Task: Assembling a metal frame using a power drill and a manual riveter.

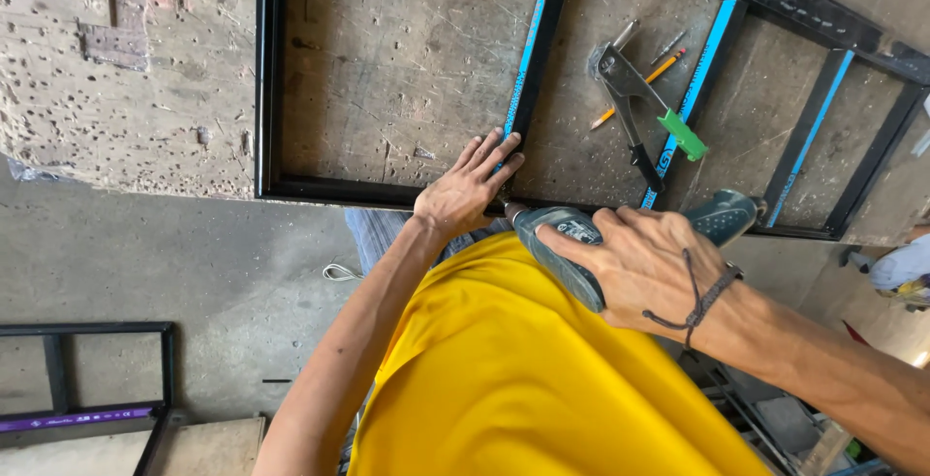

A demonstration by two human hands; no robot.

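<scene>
Left hand [468, 188] lies flat, fingers spread, pressing on the black metal frame [268, 98] where an upright bar with blue film [536, 45] meets the frame's near rail. Grip open, nothing held, palm down on the joint.

Right hand [647, 268] is closed around a grey-green power drill [572, 244]; grip wraps the body, index finger along the top. Drill nose points at the frame's near rail, just beside the left-hand fingertips. Cannot tell if the bit touches the metal.

Frame lies on a scarred wooden table [407, 60], its near rail along the table edge. Inside the frame, between two blue-filmed bars: a hand riveter [625, 89] with a green tag, an orange pencil [644, 81] under it, a couple of small metal pieces nearby.

Yellow shirt [523, 369] fills the lower middle. Another black frame [87, 379] sits on the concrete floor at lower left.
</scene>
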